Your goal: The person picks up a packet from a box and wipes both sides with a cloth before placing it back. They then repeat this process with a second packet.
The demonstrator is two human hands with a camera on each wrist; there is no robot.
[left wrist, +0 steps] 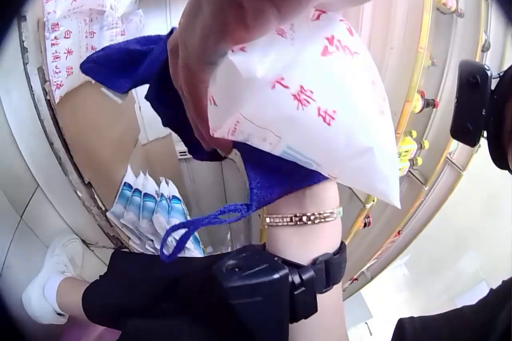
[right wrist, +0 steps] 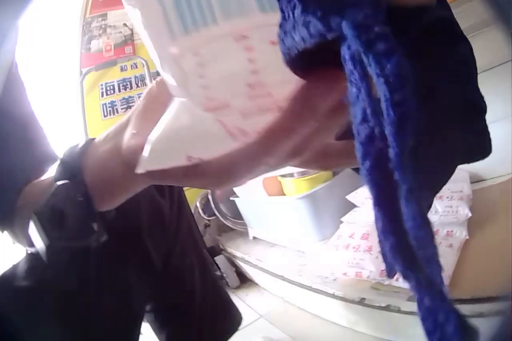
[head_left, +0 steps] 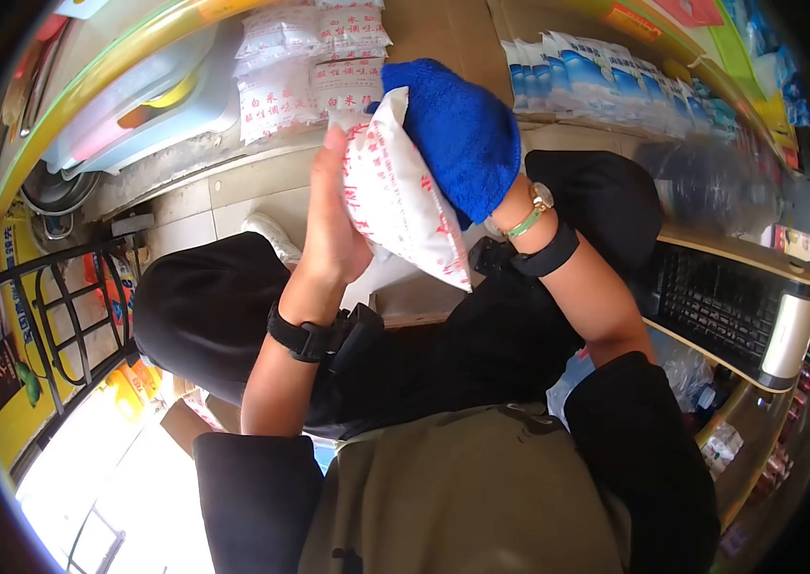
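Note:
I hold a white plastic bag with red print up in front of the shelves. My left hand grips its left edge, with the palm against the bag and the fingers behind it. A blue fuzzy cloth covers my right hand, so only the wrist with its bracelet shows; the cloth presses on the bag's upper right side. In the left wrist view the bag lies over the cloth, whose loop hangs down. The right wrist view shows the bag, the left hand and the cloth close up.
Stacked white packets with red print lie on the shelf ahead, with blue-and-white packets to the right. A grey plastic bin sits at the left. A black metal rack stands lower left, and a black device on the right counter.

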